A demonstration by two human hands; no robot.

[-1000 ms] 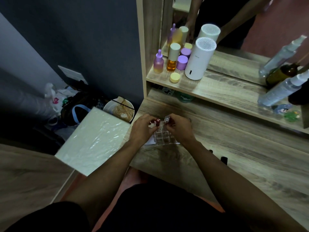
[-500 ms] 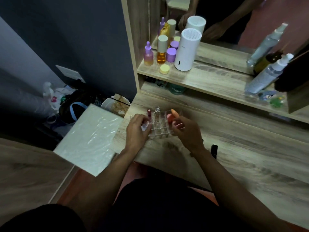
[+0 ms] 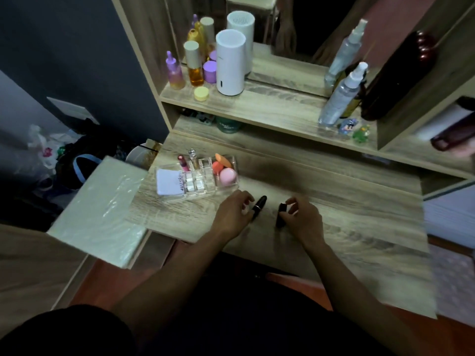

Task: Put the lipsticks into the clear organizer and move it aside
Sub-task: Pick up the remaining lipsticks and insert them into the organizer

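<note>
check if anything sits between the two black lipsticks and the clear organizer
Nothing visible does. The black lipsticks lie at the left hand and right hand, and only bare desk separates them from the clear organizer.

Bare forearms and hands (image 3: 232, 214); dark clothing covers the lap.

The room was dim. A wood-grain counter (image 3: 347, 227) ran beneath a raised shelf (image 3: 270, 109) of the same pale wood, with a mirror (image 3: 295, 21) set behind it and an upright side panel (image 3: 144, 60) at its left end. Beyond that panel stood a dark blue-grey wall (image 3: 64, 47). Below it, clutter and bags (image 3: 64, 155) lay on the floor. A pale plastic-wrapped board (image 3: 100, 209) leaned just beside the counter's left edge.
</note>
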